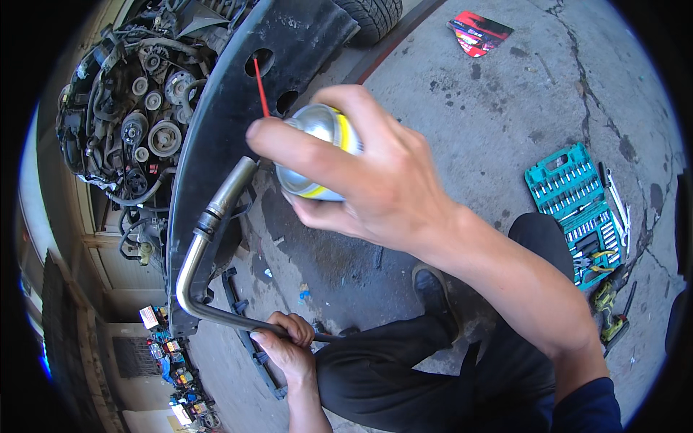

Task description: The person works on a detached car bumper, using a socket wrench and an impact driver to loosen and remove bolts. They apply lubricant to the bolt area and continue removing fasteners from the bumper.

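My left hand (289,343) grips the long shank of a bent metal socket wrench (186,285) near my knee. From its bend the wrench rises to a joint with dark rings, and a long socket (234,180) sits on its upper end. Above and to the right, my right hand (390,169) is wrapped around a silver spray can (317,119) with a yellow band. The index finger lies over the can's top, hiding the nozzle. A thin red straw (261,90) sticks out from there, toward a hole in a black curved panel (216,137).
An exposed engine with pulleys (137,108) is at the upper left. On the concrete floor at right lie a teal socket set case (567,184), wrenches (617,195) and a green power drill (610,307). A red and black piece (478,34) and a tire (372,18) are at the top.
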`<action>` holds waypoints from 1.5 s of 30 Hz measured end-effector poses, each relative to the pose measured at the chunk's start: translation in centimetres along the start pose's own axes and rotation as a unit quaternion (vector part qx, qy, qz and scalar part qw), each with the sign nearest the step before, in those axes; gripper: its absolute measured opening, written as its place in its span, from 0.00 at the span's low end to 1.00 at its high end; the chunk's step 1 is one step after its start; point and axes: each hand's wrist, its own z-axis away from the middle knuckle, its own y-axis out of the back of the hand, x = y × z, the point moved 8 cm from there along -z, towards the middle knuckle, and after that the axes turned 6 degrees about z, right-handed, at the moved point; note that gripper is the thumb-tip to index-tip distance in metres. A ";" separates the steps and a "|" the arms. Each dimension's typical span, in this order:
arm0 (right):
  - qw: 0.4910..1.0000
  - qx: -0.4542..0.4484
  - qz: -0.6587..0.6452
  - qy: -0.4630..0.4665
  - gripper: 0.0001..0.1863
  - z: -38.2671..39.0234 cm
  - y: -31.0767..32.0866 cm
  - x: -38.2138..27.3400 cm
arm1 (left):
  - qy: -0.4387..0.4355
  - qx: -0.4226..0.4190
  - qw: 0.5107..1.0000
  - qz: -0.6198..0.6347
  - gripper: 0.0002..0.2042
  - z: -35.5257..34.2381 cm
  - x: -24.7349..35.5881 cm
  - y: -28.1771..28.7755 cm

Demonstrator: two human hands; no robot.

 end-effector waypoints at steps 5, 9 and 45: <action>0.995 -0.069 0.028 -0.068 0.50 7.3 2.3 4.9 | -0.008 -0.016 1.000 -0.002 0.36 -0.4 0.0 -0.5; 0.877 -0.250 0.206 -0.355 0.49 17.8 4.2 17.6 | -0.007 -0.035 0.999 0.007 0.36 -0.2 0.1 -0.9; 0.498 -0.148 -0.494 -0.697 0.11 -1.2 0.2 -4.2 | -0.170 -0.256 0.835 -0.455 0.13 -0.1 10.8 -6.1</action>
